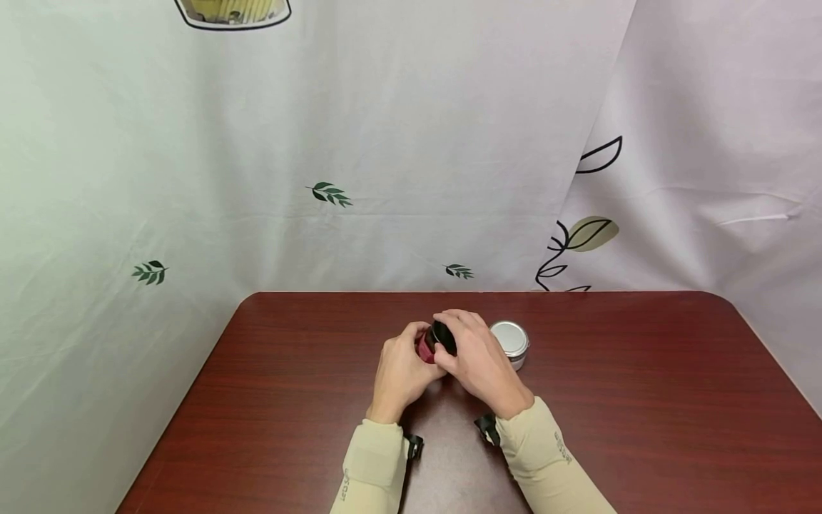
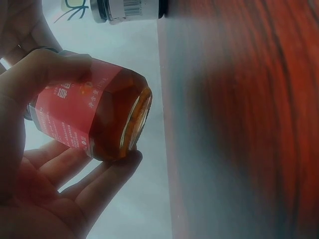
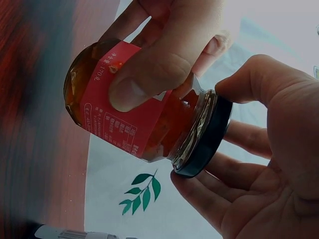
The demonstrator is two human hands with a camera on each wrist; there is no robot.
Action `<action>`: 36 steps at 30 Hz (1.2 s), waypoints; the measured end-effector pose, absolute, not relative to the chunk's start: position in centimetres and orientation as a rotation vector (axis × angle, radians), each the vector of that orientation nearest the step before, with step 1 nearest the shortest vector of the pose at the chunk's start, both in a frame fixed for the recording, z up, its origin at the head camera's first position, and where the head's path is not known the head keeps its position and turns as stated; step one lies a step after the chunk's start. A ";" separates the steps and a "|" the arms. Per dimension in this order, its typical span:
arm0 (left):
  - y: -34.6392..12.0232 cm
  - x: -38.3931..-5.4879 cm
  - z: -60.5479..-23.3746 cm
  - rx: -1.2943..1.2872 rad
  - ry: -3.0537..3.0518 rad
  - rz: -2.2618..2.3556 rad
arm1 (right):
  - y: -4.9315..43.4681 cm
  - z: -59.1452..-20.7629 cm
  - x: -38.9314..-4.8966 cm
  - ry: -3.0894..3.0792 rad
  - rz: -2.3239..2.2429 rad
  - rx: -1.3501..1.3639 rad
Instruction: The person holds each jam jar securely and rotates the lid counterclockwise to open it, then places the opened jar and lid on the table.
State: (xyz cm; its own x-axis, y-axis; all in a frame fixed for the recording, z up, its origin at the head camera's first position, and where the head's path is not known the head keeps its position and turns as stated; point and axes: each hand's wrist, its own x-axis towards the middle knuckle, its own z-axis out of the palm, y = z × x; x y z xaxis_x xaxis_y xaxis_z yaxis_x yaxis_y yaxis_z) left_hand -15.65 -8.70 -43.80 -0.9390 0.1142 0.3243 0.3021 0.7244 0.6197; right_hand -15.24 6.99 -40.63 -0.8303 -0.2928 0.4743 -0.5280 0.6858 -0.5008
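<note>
My left hand (image 1: 399,371) grips a small faceted glass jar (image 3: 149,129) around its red label, thumb across the front. Orange-brown contents show through the glass below the label (image 2: 107,119). The jar is tilted above the table, its base toward the tabletop in both wrist views. My right hand (image 1: 478,357) pinches the black lid (image 3: 212,137) at its rim between thumb and fingertips. The lid sits on the jar's mouth, and a gold-coloured band shows at its edge. In the head view both hands hide much of the jar.
A second, short round container with a silver lid (image 1: 509,338) stands on the table just right of my right hand; its barcode label (image 2: 132,7) shows in the left wrist view. The dark red wooden table (image 1: 289,400) meets a pale leaf-printed cloth (image 1: 411,143) at its back edge.
</note>
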 end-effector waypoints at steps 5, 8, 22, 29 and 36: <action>-8.7 -15.7 -43.8 -0.320 -2.678 -1.034 | 7.0 -40.7 -15.3 -2.543 0.917 0.645; -8.7 -15.7 -43.9 -0.323 -2.675 -1.034 | 7.0 -40.6 -15.3 -2.547 0.924 0.647; -8.8 -15.7 -43.9 -0.333 -2.658 -1.036 | 7.0 -40.6 -15.2 -2.547 0.944 0.671; -8.8 -15.7 -43.9 -0.317 -2.670 -1.046 | 7.1 -40.5 -15.2 -2.557 0.957 0.675; -8.7 -15.7 -43.9 -0.312 -2.675 -1.044 | 7.1 -40.5 -15.2 -2.561 0.953 0.677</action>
